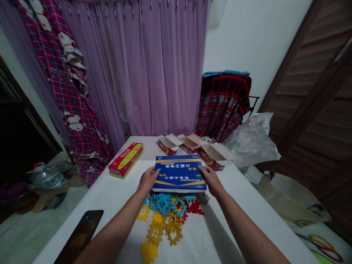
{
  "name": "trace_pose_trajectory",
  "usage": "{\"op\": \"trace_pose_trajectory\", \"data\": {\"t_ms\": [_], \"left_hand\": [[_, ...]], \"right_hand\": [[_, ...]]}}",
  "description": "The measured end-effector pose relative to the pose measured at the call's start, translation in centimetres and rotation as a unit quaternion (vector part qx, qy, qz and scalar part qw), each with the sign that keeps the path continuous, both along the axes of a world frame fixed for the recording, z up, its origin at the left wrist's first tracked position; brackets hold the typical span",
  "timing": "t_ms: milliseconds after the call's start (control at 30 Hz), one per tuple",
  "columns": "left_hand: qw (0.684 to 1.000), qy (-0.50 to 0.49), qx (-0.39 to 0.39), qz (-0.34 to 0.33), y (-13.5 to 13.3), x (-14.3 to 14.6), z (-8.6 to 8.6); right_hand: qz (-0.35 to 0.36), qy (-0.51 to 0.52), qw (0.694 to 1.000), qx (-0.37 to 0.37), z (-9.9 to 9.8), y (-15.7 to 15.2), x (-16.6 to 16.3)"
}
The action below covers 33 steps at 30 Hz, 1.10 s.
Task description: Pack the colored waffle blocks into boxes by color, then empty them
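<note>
Between my two hands is a flat blue cardboard box [178, 174] with yellow stripes and upside-down printed characters. My left hand [148, 178] grips its left edge, thumb on top. At the right edge my right hand [211, 179] grips it the same way. The box is above a pile of plastic interlocking toy pieces and hides part of it. Blue pieces [162, 203], red pieces [194, 208] and yellow pieces [154, 233] show below its near edge, the yellow ones spreading toward me.
Three open small cartons [213, 158] stand along the far side of the white table [222, 227]. A red and yellow box [126, 160] lies at the left, a dark phone [79, 234] at the near left. Beyond the right edge are a clear plastic bag [250, 141] and scissors [320, 245].
</note>
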<state>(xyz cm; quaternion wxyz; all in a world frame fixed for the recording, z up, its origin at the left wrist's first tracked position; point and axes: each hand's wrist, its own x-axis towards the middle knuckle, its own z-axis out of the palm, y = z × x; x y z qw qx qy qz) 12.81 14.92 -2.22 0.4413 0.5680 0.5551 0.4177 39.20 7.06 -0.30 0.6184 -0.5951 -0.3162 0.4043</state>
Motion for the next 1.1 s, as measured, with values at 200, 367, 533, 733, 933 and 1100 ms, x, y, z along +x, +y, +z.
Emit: {"op": "trace_pose_trajectory", "data": {"t_ms": [200,367,533,733,933,1100], "left_hand": [[0.996,0.041,0.074,0.021,-0.8,-1.1,1.0],[0.985,0.135,0.102,0.033,-2.2,-1.8,2.3],[0.964,0.209,0.158,0.047,-3.0,-1.9,2.9],[0.945,0.158,0.279,0.058,-3.3,-1.8,1.7],[0.955,0.122,0.258,0.076,-3.7,-2.5,0.9],[0.963,0.111,0.23,0.082,-3.2,-3.7,1.5]], "right_hand": [[0.091,0.032,0.994,0.05,0.2,0.2,0.8],[0.147,0.007,0.985,0.09,1.0,-0.4,1.4],[0.167,-0.021,0.979,0.112,1.6,-0.4,1.7],[0.202,-0.039,0.973,0.109,1.3,-0.3,2.3],[0.227,-0.045,0.968,0.1,1.9,0.2,1.8],[0.249,-0.046,0.962,0.1,2.6,0.6,1.0]]}}
